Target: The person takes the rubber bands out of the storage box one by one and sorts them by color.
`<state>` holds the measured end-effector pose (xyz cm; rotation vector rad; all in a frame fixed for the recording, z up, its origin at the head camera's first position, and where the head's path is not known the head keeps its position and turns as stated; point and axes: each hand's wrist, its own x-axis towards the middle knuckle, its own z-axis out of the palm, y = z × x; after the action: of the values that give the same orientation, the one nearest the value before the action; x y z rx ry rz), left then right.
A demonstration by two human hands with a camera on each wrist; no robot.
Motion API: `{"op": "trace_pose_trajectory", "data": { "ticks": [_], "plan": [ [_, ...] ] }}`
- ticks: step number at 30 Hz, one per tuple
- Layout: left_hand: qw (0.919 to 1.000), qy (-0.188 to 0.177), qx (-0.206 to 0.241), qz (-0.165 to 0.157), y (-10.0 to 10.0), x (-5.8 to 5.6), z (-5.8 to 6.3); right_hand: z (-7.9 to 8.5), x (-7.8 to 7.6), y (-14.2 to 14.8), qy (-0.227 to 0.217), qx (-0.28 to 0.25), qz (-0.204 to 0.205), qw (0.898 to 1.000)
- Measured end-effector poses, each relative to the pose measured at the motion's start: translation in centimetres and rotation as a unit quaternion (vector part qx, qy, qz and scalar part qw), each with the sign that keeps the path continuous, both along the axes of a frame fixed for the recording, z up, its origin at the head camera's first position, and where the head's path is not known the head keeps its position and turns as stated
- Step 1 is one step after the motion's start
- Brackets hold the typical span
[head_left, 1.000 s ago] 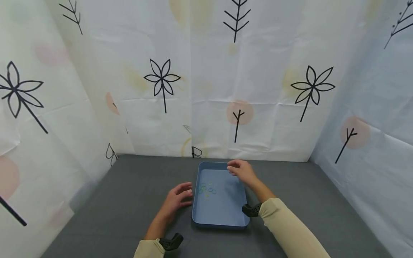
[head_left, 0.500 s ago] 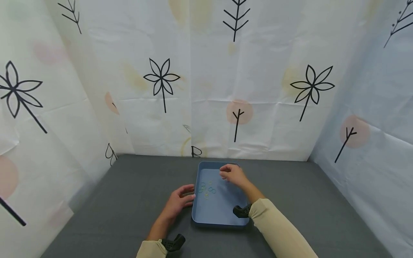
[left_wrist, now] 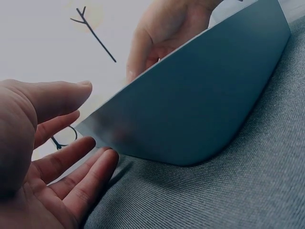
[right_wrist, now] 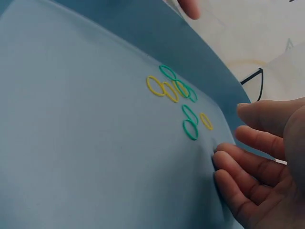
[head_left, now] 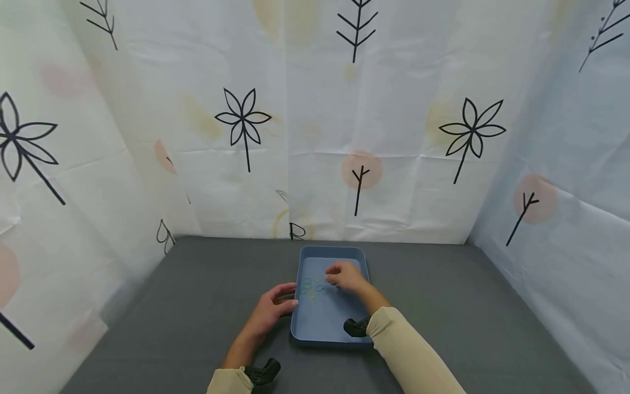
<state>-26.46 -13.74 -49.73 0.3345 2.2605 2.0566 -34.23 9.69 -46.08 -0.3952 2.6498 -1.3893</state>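
Note:
A shallow blue tray (head_left: 320,324) holds several thin rings, like small rubber bands. Green rings (right_wrist: 190,130) and yellow rings (right_wrist: 155,86) lie loose on its floor, near the left wall. My right hand (head_left: 344,275) is over the tray, just right of the rings. Its fingers are loosely bent, with nothing between them in the right wrist view. Beside the tray's left wall, my left hand (head_left: 270,309) has its thumb and fingers spread and relaxed. Its fingertips (left_wrist: 110,156) are close to the tray's outer wall (left_wrist: 190,105); whether they touch it I cannot tell.
The tray stands on a dark grey cloth-covered table (head_left: 221,262). White sheeting (head_left: 320,191) printed with plants encloses the back and both sides. Each wrist carries a black device (head_left: 263,372).
My right hand has moved left and nearer over the tray, from its far right edge toward the rings. My left hand has shifted slightly closer to the tray's left wall. The rings look unmoved.

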Motion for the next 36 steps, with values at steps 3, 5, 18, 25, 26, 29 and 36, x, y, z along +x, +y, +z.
{"op": "trace_pose_trajectory", "data": {
  "ticks": [3, 5, 18, 25, 26, 29, 36],
  "plan": [
    [1.0, -0.002, 0.005, -0.002, -0.1, 0.0, -0.1, -0.3, 0.0, -0.1, 0.012, 0.028, 0.01, 0.999],
    [1.0, -0.002, 0.006, 0.0, -0.1, 0.0, 0.0, -0.5, 0.0, -0.3, 0.01, 0.036, 0.018, 0.999],
    [0.9997, 0.002, -0.022, -0.004, -0.2, -0.1, 0.4, -0.8, 0.2, -0.6, 0.0, 0.023, 0.012, 1.0],
    [0.9992, -0.013, -0.037, 0.003, 0.0, 0.1, 1.0, -0.8, 0.5, -0.7, 0.025, 0.05, 0.015, 0.998],
    [0.9991, -0.015, -0.04, 0.005, 0.1, 0.2, 1.1, -0.9, 0.5, -0.7, 0.028, 0.051, 0.015, 0.998],
    [0.9988, -0.017, -0.044, 0.01, 0.1, 0.2, 1.0, -0.9, 0.7, -0.8, 0.037, 0.055, 0.015, 0.998],
    [0.9993, -0.01, -0.035, 0.013, -0.1, 0.0, 0.4, -0.9, 0.7, -1.1, 0.047, 0.072, 0.015, 0.996]
  ]
}}
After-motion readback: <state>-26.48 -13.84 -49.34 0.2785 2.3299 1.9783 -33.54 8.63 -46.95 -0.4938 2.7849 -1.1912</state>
